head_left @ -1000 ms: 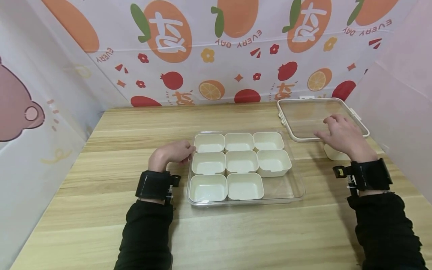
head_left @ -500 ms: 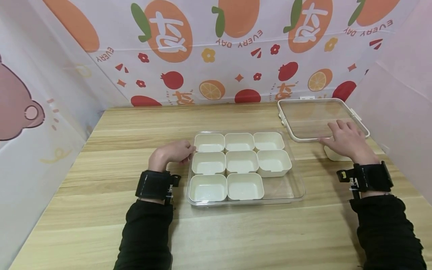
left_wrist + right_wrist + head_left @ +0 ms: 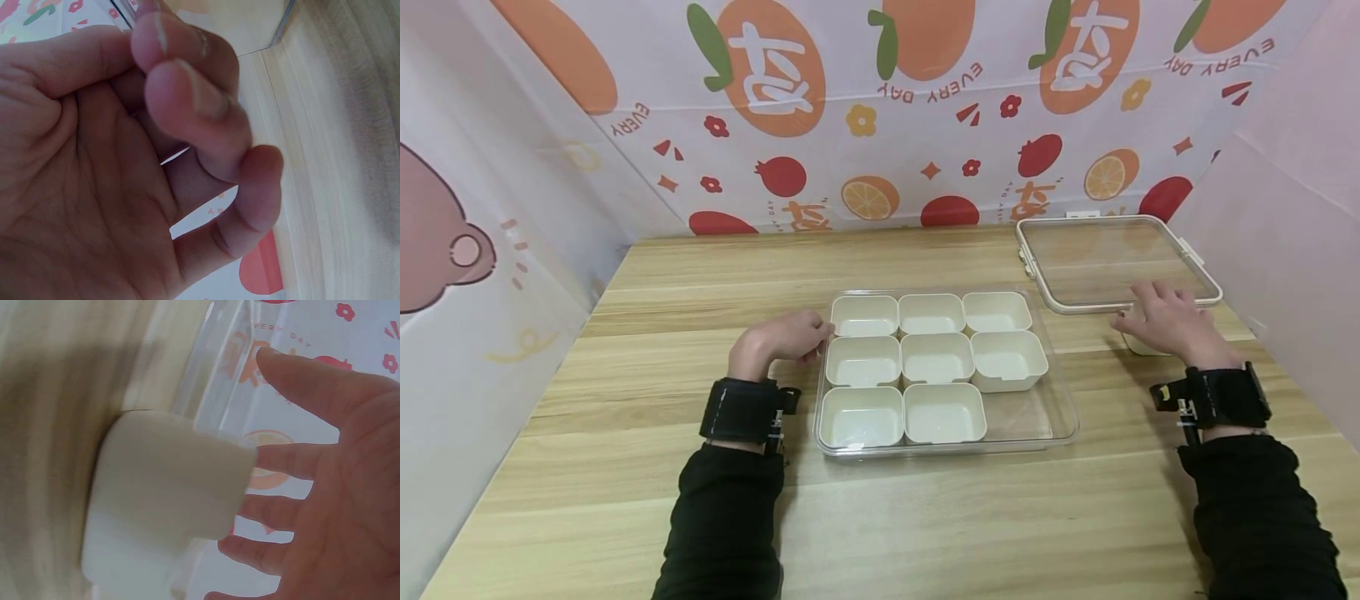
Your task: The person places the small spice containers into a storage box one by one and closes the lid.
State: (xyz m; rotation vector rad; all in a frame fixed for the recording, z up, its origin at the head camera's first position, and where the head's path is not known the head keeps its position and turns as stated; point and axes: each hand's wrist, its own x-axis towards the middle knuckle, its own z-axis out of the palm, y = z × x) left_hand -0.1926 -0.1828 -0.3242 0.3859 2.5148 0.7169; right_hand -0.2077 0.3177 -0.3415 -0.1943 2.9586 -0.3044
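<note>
A clear plastic box (image 3: 1024, 423) holds several small cream cups (image 3: 944, 415) in rows, with a bare spot at its front right corner. At the box's left side my left hand (image 3: 781, 337) pinches its wall between thumb and forefinger; in the left wrist view the other fingers curl loosely. My right hand (image 3: 1176, 323) hovers over a separate cream cup (image 3: 165, 494) on the table. Its fingers are spread and extend behind the cup's rim in the right wrist view; whether they touch it I cannot tell. In the head view the hand covers most of that cup.
A clear lid (image 3: 1108, 260) with a cream frame and side clips lies at the back right, just behind the separate cup. The wooden table (image 3: 880, 525) meets a fruit-print cloth (image 3: 895, 150) at the back and pale cloth walls at both sides.
My right hand has moved slightly right and toward me, from over the lid down onto the separate cup. The left hand keeps its place at the box.
</note>
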